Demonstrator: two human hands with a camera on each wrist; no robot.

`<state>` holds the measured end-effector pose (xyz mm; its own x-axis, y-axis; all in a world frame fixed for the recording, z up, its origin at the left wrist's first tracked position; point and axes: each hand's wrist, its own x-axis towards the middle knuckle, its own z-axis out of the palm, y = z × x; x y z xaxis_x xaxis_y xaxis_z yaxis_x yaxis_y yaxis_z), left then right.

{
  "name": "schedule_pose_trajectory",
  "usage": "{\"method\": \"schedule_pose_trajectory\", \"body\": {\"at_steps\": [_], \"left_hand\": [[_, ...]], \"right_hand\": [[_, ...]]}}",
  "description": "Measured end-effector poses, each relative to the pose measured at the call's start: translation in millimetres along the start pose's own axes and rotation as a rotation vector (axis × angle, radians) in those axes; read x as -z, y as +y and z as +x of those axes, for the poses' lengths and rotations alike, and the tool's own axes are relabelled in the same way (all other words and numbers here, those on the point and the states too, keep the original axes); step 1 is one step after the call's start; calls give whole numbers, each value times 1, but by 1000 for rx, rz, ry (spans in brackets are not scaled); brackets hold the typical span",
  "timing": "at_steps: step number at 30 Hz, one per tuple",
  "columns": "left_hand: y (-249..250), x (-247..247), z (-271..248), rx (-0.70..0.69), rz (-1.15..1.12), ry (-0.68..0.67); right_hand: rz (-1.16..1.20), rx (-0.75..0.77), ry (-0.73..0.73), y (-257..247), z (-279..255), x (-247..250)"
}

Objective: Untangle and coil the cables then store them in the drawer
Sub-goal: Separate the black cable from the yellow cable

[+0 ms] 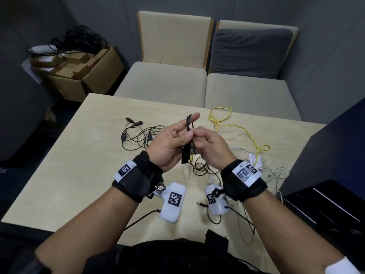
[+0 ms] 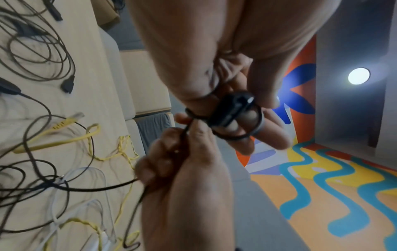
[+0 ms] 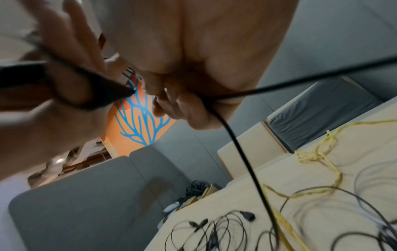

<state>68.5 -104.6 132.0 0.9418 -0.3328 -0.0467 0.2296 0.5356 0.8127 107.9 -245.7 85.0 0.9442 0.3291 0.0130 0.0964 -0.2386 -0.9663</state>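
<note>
Both hands are raised above the table, working on one thin black cable. My left hand has the cable looped around its fingers, with the thumb pressing it and a black plug lying across the loops. My right hand pinches the same black cable just beside the left fingers. The cable's loose length trails down to the table. A black strip hangs below the hands.
A yellow cable lies at the back right of the table, a thin black cable with an inline control at the back left, and white cables at the right. A dark cabinet stands to the right. Two chairs face the far edge.
</note>
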Motion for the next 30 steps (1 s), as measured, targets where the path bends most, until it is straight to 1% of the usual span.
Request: {"method": "schedule_pose_trajectory", "body": {"at_steps": [2,5,8,10,13,16,19,22,24,27,30], "left_hand": [[0,2,6,-47,-29,85],[-1,8,13,-124,-41,201],[-3,14,18,-194,-55,299],[-4,18,21,-212,0,338],[-6,24,21,-214,133,348],[-7,28,18,-209,289,327],[-7,30,13,-194,388,294],[-5,26,12,-201,411,277],[-3,22,13,-192,417,249],[-5,18,11,-133,446,182],[-10,20,7,-66,396,86]], "right_hand": [[-86,23,-66,0,-11,-8],[-324,33,-144,-3,-24,-15],[-439,23,-264,-6,-32,-19],[-478,61,-314,-8,-37,-21],[-549,128,-352,-18,-38,-19],[-551,197,-277,-29,-33,-9],[-478,225,-195,-39,-27,5],[-435,224,-176,-45,-24,9],[-407,247,-120,-48,-21,11],[-412,276,-6,-50,-13,22],[-456,274,31,-51,-6,34]]}}
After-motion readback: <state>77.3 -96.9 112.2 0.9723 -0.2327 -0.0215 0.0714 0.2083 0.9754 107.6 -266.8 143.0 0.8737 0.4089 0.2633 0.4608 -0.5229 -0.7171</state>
